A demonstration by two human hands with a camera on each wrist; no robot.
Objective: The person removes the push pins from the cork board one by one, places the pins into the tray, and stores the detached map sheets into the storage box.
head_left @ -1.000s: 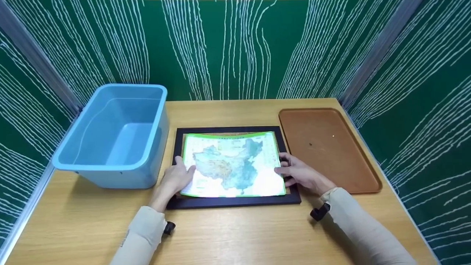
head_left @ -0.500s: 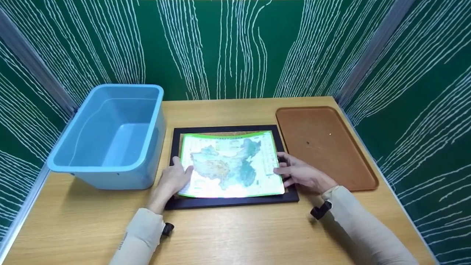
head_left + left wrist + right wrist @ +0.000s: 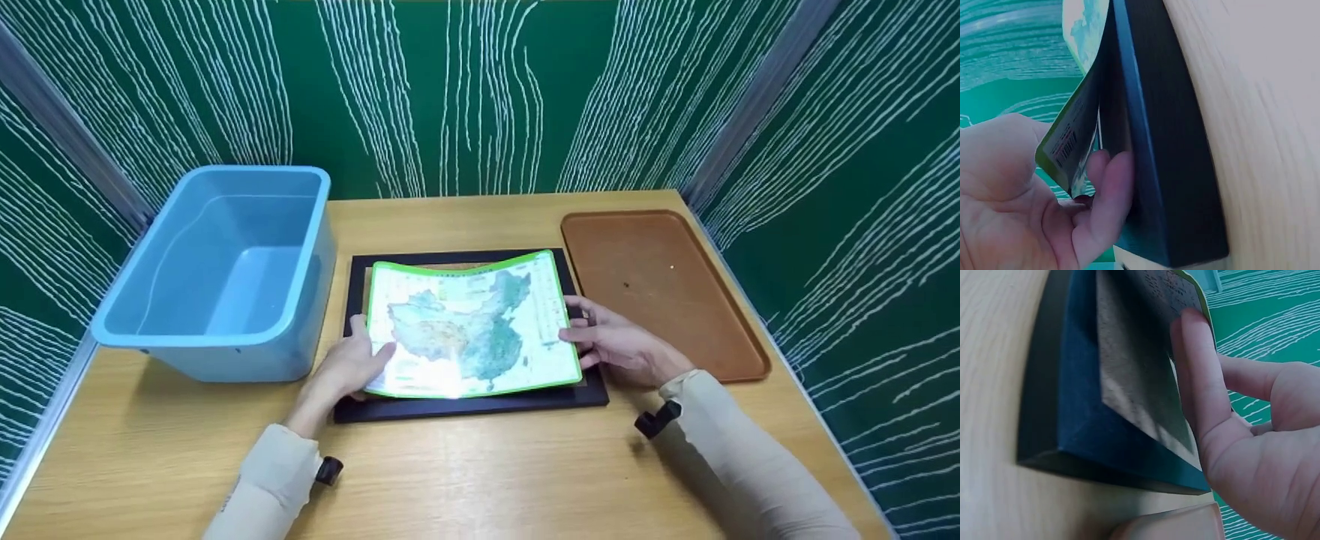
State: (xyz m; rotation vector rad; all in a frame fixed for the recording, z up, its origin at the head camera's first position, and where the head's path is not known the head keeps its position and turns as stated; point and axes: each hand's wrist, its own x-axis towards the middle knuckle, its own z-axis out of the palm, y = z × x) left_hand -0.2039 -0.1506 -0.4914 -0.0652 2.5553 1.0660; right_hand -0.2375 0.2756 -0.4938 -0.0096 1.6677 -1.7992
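A green-edged map sheet point(image 3: 480, 330) sags in the middle above a black picture frame point(image 3: 472, 407). My left hand point(image 3: 349, 367) grips its left edge, thumb on the printed face and fingers beneath. On the opposite edge, my right hand point(image 3: 619, 341) pinches the sheet between thumb and fingers. The left wrist view shows the map's back with a barcode point(image 3: 1066, 147), its corner lifted off the frame point(image 3: 1176, 140). In the right wrist view, my fingers point(image 3: 1202, 365) lie under the raised sheet, with the frame's brown backing point(image 3: 1140, 394) exposed below.
A deep blue bin point(image 3: 217, 341) stands on the wooden table point(image 3: 465, 480), left of the frame. To the right lies a shallow brown tray point(image 3: 667, 300), close beside the frame. Green walls with white streaks point(image 3: 480, 90) enclose the table at the back and sides.
The map has risen off the frame, its right side most, and now bows more deeply. Both hands keep their grip on its edges. The head view has shifted slightly.
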